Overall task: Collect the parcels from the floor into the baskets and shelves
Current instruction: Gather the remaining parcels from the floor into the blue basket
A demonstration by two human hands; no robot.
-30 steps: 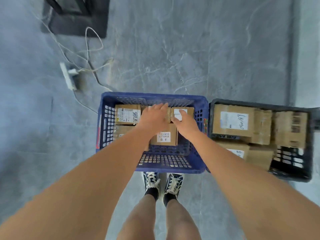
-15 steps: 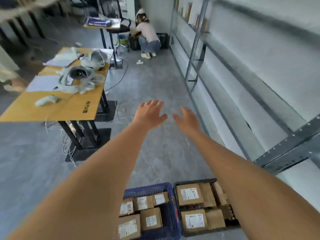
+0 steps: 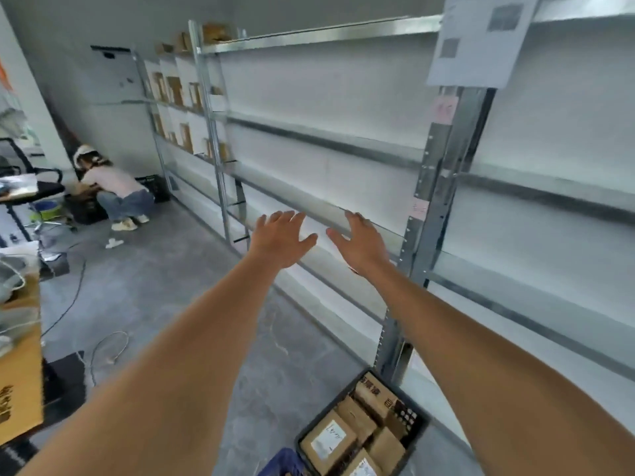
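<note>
head view: left hand (image 3: 280,240) and right hand (image 3: 360,243) empty, fingers spread; black basket (image 3: 417,427) sits diagonal.

I lifted my left hand (image 3: 280,240) and right hand (image 3: 360,243) out of the blue basket (image 3: 285,463), off the parcels, fingers spreading. My view swung up from the floor to the metal shelves (image 3: 319,139), leaving the black basket (image 3: 421,419) at the bottom edge.
</note>
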